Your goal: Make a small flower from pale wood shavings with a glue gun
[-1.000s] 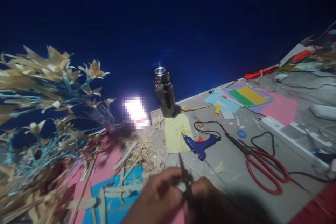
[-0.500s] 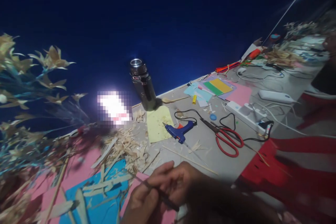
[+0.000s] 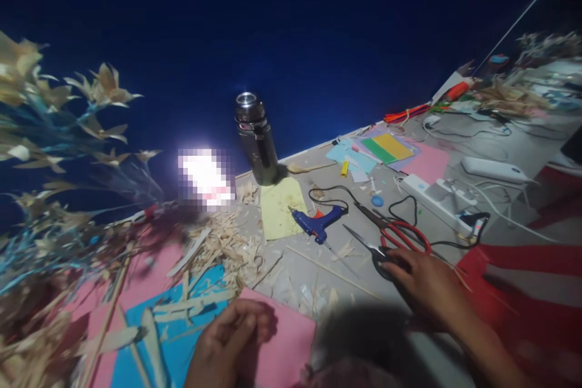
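In the head view my right hand [image 3: 409, 270] grips a small pair of scissors [image 3: 361, 239] by its black handles, the blades pointing up and left over the table. Beside it lies a larger pair of scissors [image 3: 404, 233] with red handles. My left hand [image 3: 234, 336] is closed, fingers curled towards the thumb, over a pink sheet [image 3: 286, 339]; what it holds, if anything, is hidden. A blue glue gun [image 3: 318, 224] rests partly on a yellow sheet [image 3: 277, 215], left of the scissors.
A steel flask [image 3: 257, 142] stands at the back edge. Pale shavings [image 3: 227, 248] and a blue sheet [image 3: 173, 345] lie to the left, below dried-looking flowers [image 3: 107, 94]. Farther right are a power strip [image 3: 436, 203], cables, coloured sheets and red material [image 3: 513, 291].
My hands, together half a second ago around a dark slim thing, are now apart. The right hand has moved right and holds the black-handled scissors. The view has shifted slightly.
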Available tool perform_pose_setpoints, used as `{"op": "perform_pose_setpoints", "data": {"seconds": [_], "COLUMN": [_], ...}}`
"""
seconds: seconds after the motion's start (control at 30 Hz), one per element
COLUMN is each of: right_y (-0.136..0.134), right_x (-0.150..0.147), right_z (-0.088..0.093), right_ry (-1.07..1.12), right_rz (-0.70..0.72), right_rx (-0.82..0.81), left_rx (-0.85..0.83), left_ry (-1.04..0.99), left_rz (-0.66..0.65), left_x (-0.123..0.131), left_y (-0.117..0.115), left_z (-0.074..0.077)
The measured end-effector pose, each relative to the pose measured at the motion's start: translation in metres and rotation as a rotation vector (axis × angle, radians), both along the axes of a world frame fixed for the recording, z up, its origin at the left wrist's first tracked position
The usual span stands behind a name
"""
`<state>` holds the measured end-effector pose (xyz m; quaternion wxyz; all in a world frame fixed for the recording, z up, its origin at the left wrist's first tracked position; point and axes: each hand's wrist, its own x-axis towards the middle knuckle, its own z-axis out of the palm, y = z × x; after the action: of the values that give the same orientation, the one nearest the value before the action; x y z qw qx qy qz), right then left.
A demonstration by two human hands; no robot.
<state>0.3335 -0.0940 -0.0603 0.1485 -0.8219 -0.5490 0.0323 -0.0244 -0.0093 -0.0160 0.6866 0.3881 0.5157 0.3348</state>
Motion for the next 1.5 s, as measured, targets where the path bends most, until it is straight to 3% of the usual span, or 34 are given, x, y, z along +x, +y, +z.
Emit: {"op": "perform_pose_setpoints", "data": {"seconds": [0.17,0.27,0.47,0.6,0.67,0.77,0.9,1.2,1.37,1.5], "right_y": [0.02,0.025,0.024,0.036,0.046,0.058,0.065,0.075,0.073,0.076], "right_x": [-0.013,-0.013,-0.026,-0.058,-0.082,-0.12,-0.153,-0.168,-0.173,-0.183], "right_z": [-0.003,-0.004,0.011,0.023,0.022,0.011,-0.004,-0.007,-0.01,-0.006], "right_ry": [0.02,0.044,0.061,0.265,0.318,0.322,0.262,0.167,0.119,0.141], "right_rz": [0.113,0.176,0.091,0.155,0.267,0.574,0.816,0.789,0.686,0.841], "right_rx": [0.115,0.159,0.321,0.245,0.167,0.064,-0.088,-0.214,-0.117,-0.057], "left_rx": [-0.12,-0.107,0.1,0.232,0.366,0.6,0.694,0.719,0.706,0.787], "left_ry": [-0.307,-0.329,-0.018,0.283,0.459,0.655,0.858,0.947,1.002,0.924], "left_rz": [0.179,0.184,0.156,0.14,0.11,-0.026,-0.159,-0.256,-0.299,-0.293], "left_x": [-0.003,-0.01,-0.023,-0.034,-0.037,-0.039,-0.038,-0.034,-0.029,-0.036], "left_y": [-0.003,-0.004,-0.003,-0.004,-0.005,-0.006,-0.006,-0.002,-0.003,-0.004], "left_z": [0.017,0.02,0.011,0.007,0.003,-0.007,-0.02,-0.029,-0.03,-0.037]}}
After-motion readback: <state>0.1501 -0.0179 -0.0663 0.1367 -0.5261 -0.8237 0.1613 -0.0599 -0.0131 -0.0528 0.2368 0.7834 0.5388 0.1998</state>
